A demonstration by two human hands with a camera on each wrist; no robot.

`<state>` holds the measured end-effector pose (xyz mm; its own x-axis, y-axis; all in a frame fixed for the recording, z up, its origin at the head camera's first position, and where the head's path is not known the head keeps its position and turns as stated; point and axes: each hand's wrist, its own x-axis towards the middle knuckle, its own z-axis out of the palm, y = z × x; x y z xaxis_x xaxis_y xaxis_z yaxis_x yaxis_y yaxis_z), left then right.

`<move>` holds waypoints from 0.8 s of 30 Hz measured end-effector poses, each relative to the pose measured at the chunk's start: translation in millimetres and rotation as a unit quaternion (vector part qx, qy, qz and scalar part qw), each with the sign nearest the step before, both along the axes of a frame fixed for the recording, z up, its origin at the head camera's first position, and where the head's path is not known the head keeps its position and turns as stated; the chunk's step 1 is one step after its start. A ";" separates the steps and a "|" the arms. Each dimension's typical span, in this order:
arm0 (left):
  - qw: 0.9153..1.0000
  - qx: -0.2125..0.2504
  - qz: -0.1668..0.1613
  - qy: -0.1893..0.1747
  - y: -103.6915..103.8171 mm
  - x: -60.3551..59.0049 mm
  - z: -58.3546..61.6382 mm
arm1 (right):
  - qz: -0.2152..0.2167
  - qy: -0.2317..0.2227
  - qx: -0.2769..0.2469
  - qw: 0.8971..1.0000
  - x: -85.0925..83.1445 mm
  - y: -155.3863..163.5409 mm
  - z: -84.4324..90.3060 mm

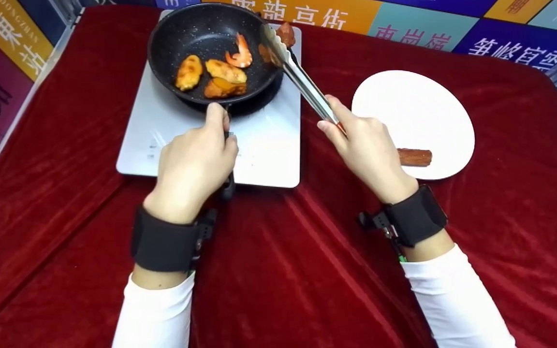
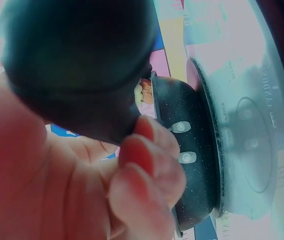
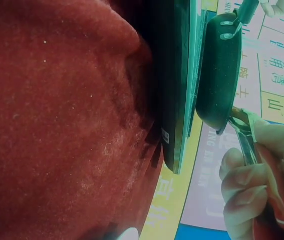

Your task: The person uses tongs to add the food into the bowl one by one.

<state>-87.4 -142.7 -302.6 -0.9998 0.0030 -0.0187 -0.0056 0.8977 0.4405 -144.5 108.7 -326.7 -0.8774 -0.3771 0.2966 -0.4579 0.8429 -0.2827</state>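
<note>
A black frying pan (image 1: 201, 36) sits on a silver induction cooktop (image 1: 269, 150) and holds a shrimp (image 1: 241, 52) and several golden fried pieces (image 1: 189, 72). My left hand (image 1: 194, 162) grips the pan's handle, whose black body (image 2: 81, 70) fills the left wrist view. In my right hand (image 1: 365, 145) are metal tongs (image 1: 302, 82); their tips pinch a brown piece of food (image 1: 270, 53) at the pan's right rim. The right wrist view shows the pan (image 3: 217, 75) edge-on with the tongs (image 3: 247, 140) under it.
A white round plate (image 1: 414, 116) lies right of the cooktop with a brown sausage (image 1: 416, 157) on its near edge. Another brown piece (image 1: 286, 33) lies at the cooktop's far right corner. Red cloth (image 1: 283, 270) covers the table; coloured panels line the back.
</note>
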 end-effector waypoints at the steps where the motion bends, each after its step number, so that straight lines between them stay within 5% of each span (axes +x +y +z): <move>1: 1.000 0.001 0.001 -0.001 -0.3 0.3 -0.1 | 0.001 -0.001 0.001 1.000 0.2 -0.1 0.4; 24: 1.000 0.002 0.003 0.002 0.9 0.5 0.3 | -0.045 -0.069 0.011 0.997 4.9 1.4 4.9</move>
<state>-86.8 -141.8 -302.3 -0.9999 -0.0033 -0.0155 -0.0098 0.8958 0.4444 -139.6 110.1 -321.9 -0.9397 -0.3004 0.1638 -0.3385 0.8855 -0.3182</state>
